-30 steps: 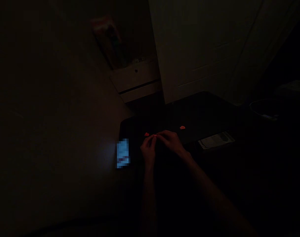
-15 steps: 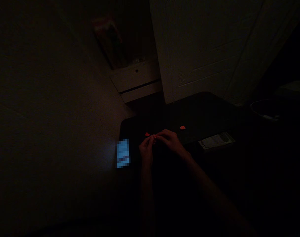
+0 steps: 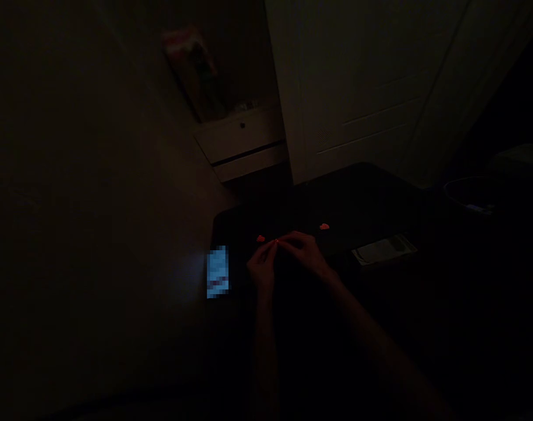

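Carefully, my left hand (image 3: 261, 266) and right hand (image 3: 303, 250) meet, both pinching what seems a tiny reddish bit (image 3: 277, 241) between the fingertips, its shape too dark to tell. Should either pinch slacken, it could drop and vanish on this black bench (image 3: 358, 199). Just beside, at nine o'clock, lies a red piece (image 3: 260, 238) that a careless left finger might nudge. The orange-red piece (image 3: 324, 226), toward half-past two, seems safer. Glare from the lit screen (image 3: 217, 272) at eight o'clock could mislead my eyes.

Dark tabletop (image 3: 358, 193) with lit screen (image 3: 217, 272) at left, small reddish piece (image 3: 260, 238), second reddish piece (image 3: 325, 226) farther right.
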`<state>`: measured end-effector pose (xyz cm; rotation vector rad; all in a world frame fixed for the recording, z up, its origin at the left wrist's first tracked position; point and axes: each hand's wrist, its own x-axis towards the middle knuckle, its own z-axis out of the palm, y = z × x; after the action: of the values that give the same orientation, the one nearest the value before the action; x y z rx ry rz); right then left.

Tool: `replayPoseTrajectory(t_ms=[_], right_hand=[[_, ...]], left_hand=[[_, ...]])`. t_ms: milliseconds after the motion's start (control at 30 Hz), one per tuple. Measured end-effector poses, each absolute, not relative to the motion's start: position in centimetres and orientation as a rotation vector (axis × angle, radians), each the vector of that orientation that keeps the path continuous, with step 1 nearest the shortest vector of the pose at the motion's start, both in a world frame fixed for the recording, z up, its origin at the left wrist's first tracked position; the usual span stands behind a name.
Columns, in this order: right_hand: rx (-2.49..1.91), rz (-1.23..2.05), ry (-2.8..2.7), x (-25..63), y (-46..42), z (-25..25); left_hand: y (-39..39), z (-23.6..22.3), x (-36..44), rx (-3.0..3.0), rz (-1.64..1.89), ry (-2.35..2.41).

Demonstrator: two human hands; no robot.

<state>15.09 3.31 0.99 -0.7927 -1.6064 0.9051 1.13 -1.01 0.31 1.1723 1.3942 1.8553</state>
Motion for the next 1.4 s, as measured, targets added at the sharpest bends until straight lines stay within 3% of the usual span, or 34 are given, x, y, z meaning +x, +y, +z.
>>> replayPoseTrajectory(t_ms=[633,1400], right_hand=[[-0.754,0.851,-1.715,15.66,3.37,1.28],[-0.889,1.034,-1.641,15.28,4.05,0.42]], left_hand=[[-1.04,0.22,0.87,1.133,1.781,1.428],[-0.78,-0.37,0.71,1.481,1.844,1.500]])
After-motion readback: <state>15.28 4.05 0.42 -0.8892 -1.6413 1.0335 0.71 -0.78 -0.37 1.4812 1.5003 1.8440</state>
